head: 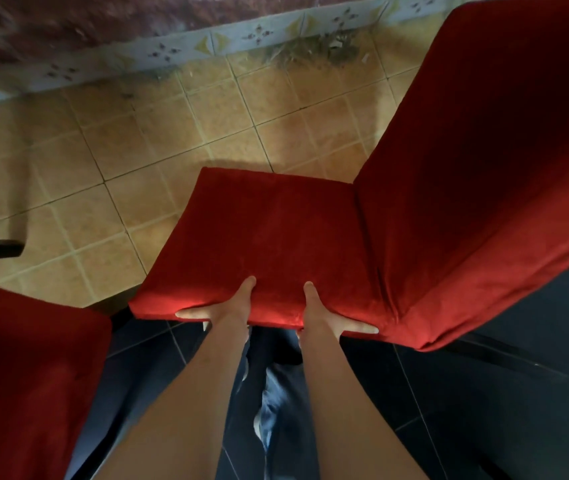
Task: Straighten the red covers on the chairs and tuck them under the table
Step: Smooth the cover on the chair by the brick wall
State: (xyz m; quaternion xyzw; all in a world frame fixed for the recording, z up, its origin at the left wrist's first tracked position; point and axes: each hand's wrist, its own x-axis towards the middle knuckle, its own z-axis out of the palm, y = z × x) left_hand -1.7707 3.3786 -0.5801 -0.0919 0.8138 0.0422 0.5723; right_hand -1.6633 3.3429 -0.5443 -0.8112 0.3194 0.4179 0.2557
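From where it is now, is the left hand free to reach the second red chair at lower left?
Probably not yet: the left hand grips the seat edge, though nothing blocks the second chair.

You have only one view, a wide-angle camera worn on your head, tipped steeply down so that it looks almost straight along your forearms toward the floor (144,188). Your left hand (222,308) and right hand (328,315) sit just below the middle of the picture, close to the lens, at the near edge of the red chair cover (276,237). The lens bends straight lines: the chair back leans off toward the upper right corner, and a second red-covered chair (23,368) crowds the lower left edge. At the top, the view reaches the patterned tile border (206,46) along the wall.
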